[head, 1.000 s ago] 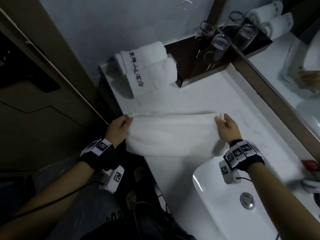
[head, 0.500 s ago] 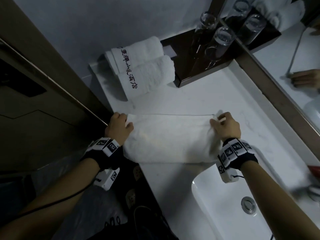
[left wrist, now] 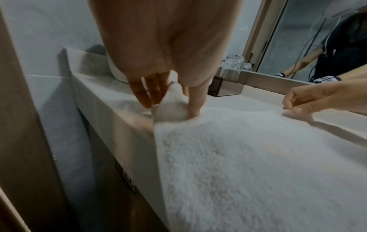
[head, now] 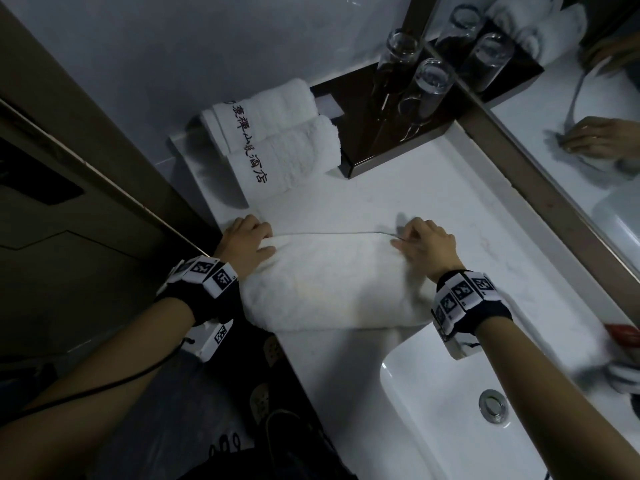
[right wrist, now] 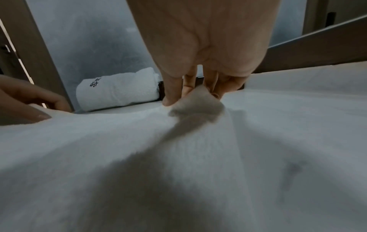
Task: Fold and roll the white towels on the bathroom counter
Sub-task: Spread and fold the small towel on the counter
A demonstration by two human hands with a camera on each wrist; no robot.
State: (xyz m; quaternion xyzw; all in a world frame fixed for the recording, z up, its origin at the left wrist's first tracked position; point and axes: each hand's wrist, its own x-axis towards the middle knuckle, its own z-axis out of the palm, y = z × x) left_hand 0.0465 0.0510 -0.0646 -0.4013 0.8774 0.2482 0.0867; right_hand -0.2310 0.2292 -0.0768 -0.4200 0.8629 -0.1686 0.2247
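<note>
A folded white towel lies across the white marble counter, its near edge hanging over the counter's front. My left hand pinches the towel's far left corner between thumb and fingers. At the far right corner my right hand pinches the cloth the same way. Both corners sit low, close to the counter surface. Two rolled white towels with dark lettering lie stacked at the back left corner.
A dark tray with upturned glasses stands behind the towel against the mirror. The white sink basin sits at the near right. A wooden door frame borders the counter's left end.
Both hands have lowered the towel's far edge onto the counter, and the towel now lies flatter. My head view has shifted slightly closer.
</note>
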